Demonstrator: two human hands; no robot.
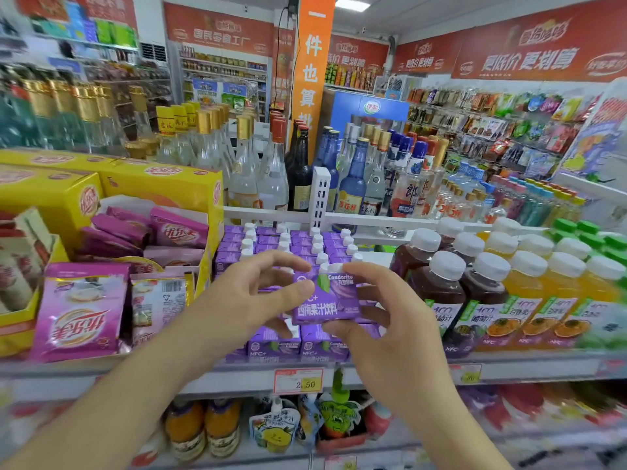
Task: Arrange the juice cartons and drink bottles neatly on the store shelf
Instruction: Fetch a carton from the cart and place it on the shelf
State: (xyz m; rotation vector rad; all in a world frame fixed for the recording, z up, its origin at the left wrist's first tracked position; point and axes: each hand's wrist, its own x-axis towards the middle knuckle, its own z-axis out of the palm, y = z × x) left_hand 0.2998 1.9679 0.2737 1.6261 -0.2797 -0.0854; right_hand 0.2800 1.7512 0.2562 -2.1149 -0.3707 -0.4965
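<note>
We see a glossy purple printed-card juice carton (320, 300) with a white plastic cap, beside clear plastic bottles (529, 293); shiny foil-like pink sachets (81, 310) sit at the shelf's left edge.

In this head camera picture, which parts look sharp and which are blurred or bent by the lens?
Head view: the purple juice carton held between the left hand and right hand is sharp, its print readable; the price tag too. The left and lower edges smear with blur, as do the pouches on the lower shelf. The wide lens bows the shelf edge and the far walls. Light is even, with no hard shadows.
</note>
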